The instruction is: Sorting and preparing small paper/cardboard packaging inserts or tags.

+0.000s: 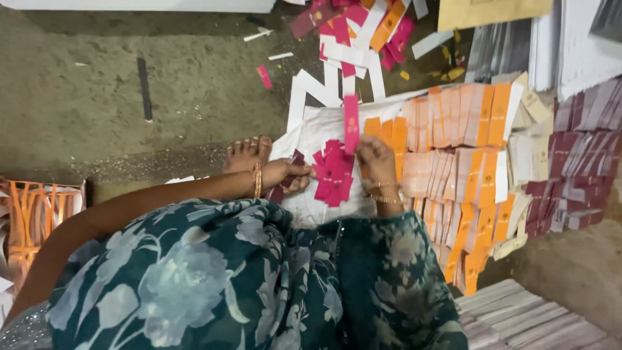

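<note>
My left hand (287, 174) pinches a dark maroon paper strip (289, 170) beside a small heap of pink tags (334, 174) lying on a white sheet (311, 133). My right hand (374, 159) holds one long pink tag (351, 123) upright over that heap. Both wrists wear gold bangles. My bare foot (248, 152) rests on the floor just left of the sheet. A dark floral garment covers my lap at the bottom of the view.
Rows of orange and white tags (461, 146) are stacked to the right, with maroon tags (580, 162) further right. Loose pink, orange and white strips (359, 35) litter the floor ahead. Orange strips (32, 217) lie at the left edge. White stacks (518, 321) sit bottom right.
</note>
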